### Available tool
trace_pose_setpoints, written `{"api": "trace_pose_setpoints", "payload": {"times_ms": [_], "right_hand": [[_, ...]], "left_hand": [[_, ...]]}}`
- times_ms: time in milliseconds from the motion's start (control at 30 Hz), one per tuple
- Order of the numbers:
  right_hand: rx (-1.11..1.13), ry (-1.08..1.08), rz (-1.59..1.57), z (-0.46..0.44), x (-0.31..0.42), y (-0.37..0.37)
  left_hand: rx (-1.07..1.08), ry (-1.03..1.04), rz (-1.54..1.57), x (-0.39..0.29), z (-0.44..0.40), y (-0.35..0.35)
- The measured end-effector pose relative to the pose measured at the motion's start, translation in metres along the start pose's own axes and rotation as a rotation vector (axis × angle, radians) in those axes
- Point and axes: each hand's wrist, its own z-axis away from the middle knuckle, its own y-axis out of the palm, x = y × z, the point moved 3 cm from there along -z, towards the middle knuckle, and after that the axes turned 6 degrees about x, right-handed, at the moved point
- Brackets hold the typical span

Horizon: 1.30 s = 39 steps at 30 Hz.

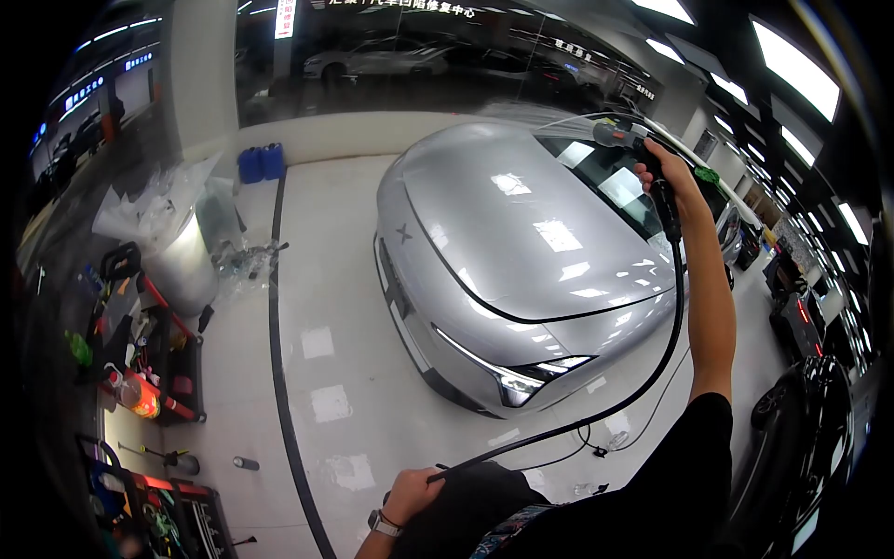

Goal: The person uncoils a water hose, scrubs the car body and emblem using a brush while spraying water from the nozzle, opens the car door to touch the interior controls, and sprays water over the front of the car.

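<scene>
My right hand (672,172) is raised near the windshield (605,182) of a silver car (503,210). Its fingers wrap round the black handle of a hose-fed spray gun (659,191) with a pale, rounded head. From the handle's lower end, a black hose (672,321) curves down past the front of the car. Low in the view, my left hand (412,494) is closed on that hose, close to my body. The gun's head is small and slightly blurred against the glass. The car's bonnet looks glossy, and its headlight (526,380) faces me.
To the left stand a tool cart (140,317), a second cart (168,494) and a large roll wrapped in plastic (182,252). A small cylinder (246,463) lies on the floor. Blue jugs (261,163) stand by the wall. A dark car (801,456) is at right; thin cables (596,447) lie below.
</scene>
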Motion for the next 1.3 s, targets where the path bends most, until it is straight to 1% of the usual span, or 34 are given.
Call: {"api": "trace_pose_setpoints", "payload": {"times_ms": [33,167,233,367,433,500,567,600,700,733,833,867,967,1000,1033,1100,1167,1233,1267,1300], "right_hand": [[0.0,0.007,0.003,-0.001,-0.001,0.003],[-0.03,0.025,0.093,0.004,0.0,0.017],[0.027,0.033,0.1,0.006,0.0,0.023],[0.066,0.033,0.112,0.006,-0.005,0.028],[0.074,0.093,0.217,0.008,-0.009,0.03],[0.07,0.113,0.238,0.019,-0.008,0.035],[0.175,0.19,0.351,0.023,-0.012,0.036],[0.158,0.211,0.389,0.025,-0.015,0.035],[0.138,0.202,0.304,0.034,-0.014,0.04],[0.089,0.156,0.297,0.034,-0.015,0.038],[0.061,0.118,0.258,0.031,-0.024,0.028],[0.056,0.179,0.312,0.035,-0.023,0.028],[0.089,0.197,0.313,0.041,-0.027,0.024],[0.046,0.176,0.308,0.037,-0.03,0.016],[0.025,0.089,0.251,0.037,-0.031,0.015],[-0.098,0.108,0.226,0.029,-0.038,-0.003],[-0.094,0.107,0.244,0.038,-0.035,0.001],[0.049,0.169,0.307,0.052,-0.032,0.012],[0.017,0.258,0.309,0.052,-0.041,0.009],[0.007,0.289,0.306,0.06,-0.046,0.014]], "left_hand": [[0.022,-0.031,-0.018,0.004,0.0,0.001],[0.013,-0.015,-0.01,0.008,0.0,0.001],[0.012,-0.017,-0.028,0.008,-0.001,0.0],[0.016,-0.007,-0.031,0.012,-0.002,0.001],[0.027,-0.003,-0.024,0.013,-0.004,0.0],[0.03,0.006,-0.022,0.014,-0.006,0.001],[0.032,0.013,-0.02,0.014,-0.008,0.001],[0.029,0.024,-0.016,0.013,-0.009,0.0],[0.034,0.041,-0.014,0.013,-0.013,0.0],[0.04,0.051,-0.016,0.014,-0.014,0.0],[0.075,0.027,-0.048,0.02,-0.016,0.002],[0.078,0.023,-0.049,0.02,-0.017,0.002],[0.085,0.013,-0.029,0.019,-0.018,0.002],[0.091,0.025,-0.023,0.017,-0.019,0.001],[0.099,0.036,-0.018,0.015,-0.02,0.001],[0.101,0.048,-0.022,0.011,-0.022,0.001],[0.098,0.061,-0.026,0.009,-0.024,-0.002],[0.145,-0.001,-0.068,0.009,-0.025,-0.004],[0.15,-0.004,-0.068,0.009,-0.026,-0.005],[0.149,-0.002,-0.053,0.01,-0.026,-0.005]]}}
